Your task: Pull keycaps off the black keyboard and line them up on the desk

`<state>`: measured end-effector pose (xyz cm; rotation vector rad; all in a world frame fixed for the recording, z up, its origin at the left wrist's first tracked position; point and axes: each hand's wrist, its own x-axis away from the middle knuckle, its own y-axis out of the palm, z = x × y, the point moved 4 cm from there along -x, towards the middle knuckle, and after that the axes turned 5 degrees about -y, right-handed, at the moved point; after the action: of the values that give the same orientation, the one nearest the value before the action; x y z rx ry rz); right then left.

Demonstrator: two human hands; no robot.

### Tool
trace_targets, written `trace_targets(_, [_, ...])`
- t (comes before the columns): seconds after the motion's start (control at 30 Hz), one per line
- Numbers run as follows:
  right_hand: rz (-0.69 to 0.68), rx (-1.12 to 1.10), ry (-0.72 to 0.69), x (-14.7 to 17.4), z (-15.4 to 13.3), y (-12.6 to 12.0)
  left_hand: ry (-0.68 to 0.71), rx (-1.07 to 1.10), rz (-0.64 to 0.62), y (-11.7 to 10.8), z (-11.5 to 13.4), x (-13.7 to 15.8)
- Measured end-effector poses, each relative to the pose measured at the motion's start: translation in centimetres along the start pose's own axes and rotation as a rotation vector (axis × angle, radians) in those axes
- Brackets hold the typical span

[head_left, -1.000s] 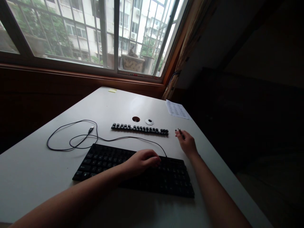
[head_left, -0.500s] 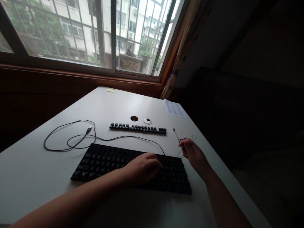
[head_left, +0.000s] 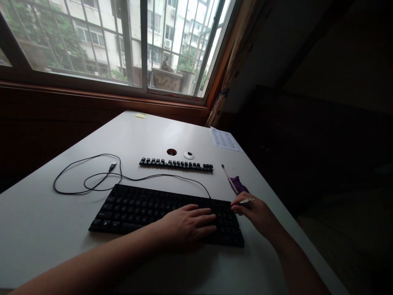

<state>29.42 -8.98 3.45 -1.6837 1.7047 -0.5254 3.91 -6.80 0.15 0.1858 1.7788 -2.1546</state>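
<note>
A black keyboard lies across the near part of the white table. My left hand rests flat on its right half, fingers spread and holding nothing. At the keyboard's upper right corner, my right hand is closed in a pinch on a thin, silvery wire tool that looks like a keycap puller; most of it is hidden by the fingers. Beyond the keyboard, loose black keycaps stand in two rows. A slim stick with a dark tip lies beside a crumpled purple cloth, just past my right hand.
The keyboard's cable loops to the left and ends in a USB plug. Behind the keycaps are a round table hole and its white cover. A printed sheet and a yellow note lie farther back.
My left hand has opened from curled fingers to flat on the keys. My right hand has drawn nearer to the keyboard's right side with the wire tool, uncovering the purple cloth.
</note>
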Motion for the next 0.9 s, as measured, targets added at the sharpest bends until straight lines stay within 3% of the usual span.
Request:
trace_targets(0.17, [0.038, 0.051, -0.074, -0.2, 0.8, 1.0, -0.013, 0.026, -0.006, 0.2, 0.1, -0.1])
trace_targets(0.5, [0.359, 0.113, -0.08, 2.0, 4.2, 2.8, -0.008, 0.029, -0.037, 0.4, 0.0, 0.0])
trace_targets(0.9, [0.439, -0.048, -0.014, 2.4, 4.8, 2.7, -0.003, 0.06, -0.013, 0.5, -0.3, 0.0])
